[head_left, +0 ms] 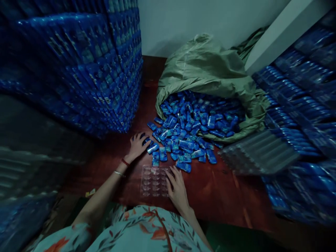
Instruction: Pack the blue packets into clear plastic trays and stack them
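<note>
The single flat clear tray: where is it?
In the head view, the clear tray lies low-centre on the red table, below the blue packets, the right hand at its right edge.

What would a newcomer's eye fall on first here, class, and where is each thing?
Probably the glossy blue packets spilling from a big olive-green fabric sack on the red tabletop. A tall stack of blue packs towers on the left. Nearer, the left hand is at the packets' left edge, the right hand at the right edge of a clear rectangular plastic tray.
</note>
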Tool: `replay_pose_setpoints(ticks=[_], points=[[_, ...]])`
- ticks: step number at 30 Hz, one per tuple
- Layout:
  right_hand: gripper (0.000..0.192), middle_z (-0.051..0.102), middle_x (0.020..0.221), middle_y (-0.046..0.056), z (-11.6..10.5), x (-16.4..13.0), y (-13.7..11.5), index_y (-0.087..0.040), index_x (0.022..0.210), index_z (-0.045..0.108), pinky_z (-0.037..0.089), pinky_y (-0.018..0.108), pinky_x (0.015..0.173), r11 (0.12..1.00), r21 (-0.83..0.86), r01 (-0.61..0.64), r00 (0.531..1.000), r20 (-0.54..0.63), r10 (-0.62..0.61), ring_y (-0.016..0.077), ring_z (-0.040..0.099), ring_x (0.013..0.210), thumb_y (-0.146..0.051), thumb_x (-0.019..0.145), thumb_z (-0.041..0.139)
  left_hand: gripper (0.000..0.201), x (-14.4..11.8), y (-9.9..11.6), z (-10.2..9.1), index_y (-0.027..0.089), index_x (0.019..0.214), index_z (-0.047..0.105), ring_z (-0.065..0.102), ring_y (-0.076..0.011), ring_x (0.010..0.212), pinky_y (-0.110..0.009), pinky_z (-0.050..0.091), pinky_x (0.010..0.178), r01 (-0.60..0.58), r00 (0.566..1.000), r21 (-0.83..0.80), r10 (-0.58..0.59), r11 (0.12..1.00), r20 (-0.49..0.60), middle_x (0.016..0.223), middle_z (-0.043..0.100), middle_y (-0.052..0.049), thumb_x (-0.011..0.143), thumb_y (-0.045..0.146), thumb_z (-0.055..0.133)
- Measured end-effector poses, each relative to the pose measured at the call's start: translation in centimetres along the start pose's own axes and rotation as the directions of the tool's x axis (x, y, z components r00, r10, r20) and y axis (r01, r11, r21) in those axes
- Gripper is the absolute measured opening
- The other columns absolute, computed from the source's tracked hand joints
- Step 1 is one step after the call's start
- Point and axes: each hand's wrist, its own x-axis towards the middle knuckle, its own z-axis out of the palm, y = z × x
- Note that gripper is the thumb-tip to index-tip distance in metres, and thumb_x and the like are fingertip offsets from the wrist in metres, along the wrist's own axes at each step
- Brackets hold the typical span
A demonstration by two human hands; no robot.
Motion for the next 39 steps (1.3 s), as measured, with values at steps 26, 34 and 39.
replay_pose_setpoints(ticks=[26, 34, 39], points=[[0.025, 0.058, 0.111, 0.008, 2.1, 13.6, -7.1, -0.023, 0.110, 0.061, 0.039, 0.035, 0.080, 0.951, -0.201, 0.237, 0.839, 0.536, -0.095, 0.0255, 0.049, 0.105, -0.025, 0.085, 0.057, 0.023, -10.1, -1.8, -3.8, 0.015, 0.106, 0.055, 0.056, -0.0207, 0.095, -0.037, 0.047, 0.088, 0.263, 0.948, -0.253, -0.299, 0.931, -0.114, 0.102, 0.056, -0.009, 0.085, 0.022, 0.049], [0.036, 0.054, 0.110, 0.010, 3.4, 12.7, -6.4, -0.021, 0.115, 0.055, 0.037, 0.037, 0.079, 0.930, -0.270, 0.251, 0.863, 0.497, -0.089, 0.0270, 0.049, 0.102, -0.029, 0.081, 0.062, 0.045, -8.0, -3.1, -3.2, 0.024, 0.129, 0.050, 0.044, -0.0285, 0.117, -0.047, 0.037, 0.100, -0.045, 0.987, 0.032, 0.039, 0.998, 0.159, 0.132, 0.045, -0.012, 0.085, 0.018, 0.050], [0.058, 0.051, 0.116, 0.011, 3.4, 12.4, -6.2, -0.022, 0.131, 0.043, 0.038, 0.038, 0.080, 0.933, -0.219, 0.285, 0.859, 0.490, -0.147, 0.0275, 0.049, 0.104, -0.034, 0.080, 0.065, 0.055, -8.0, -4.1, -4.6, 0.026, 0.137, 0.040, 0.046, -0.0266, 0.114, -0.043, 0.039, 0.099, -0.084, 0.976, 0.046, 0.074, 0.995, 0.204, 0.129, 0.046, -0.012, 0.084, 0.015, 0.051]])
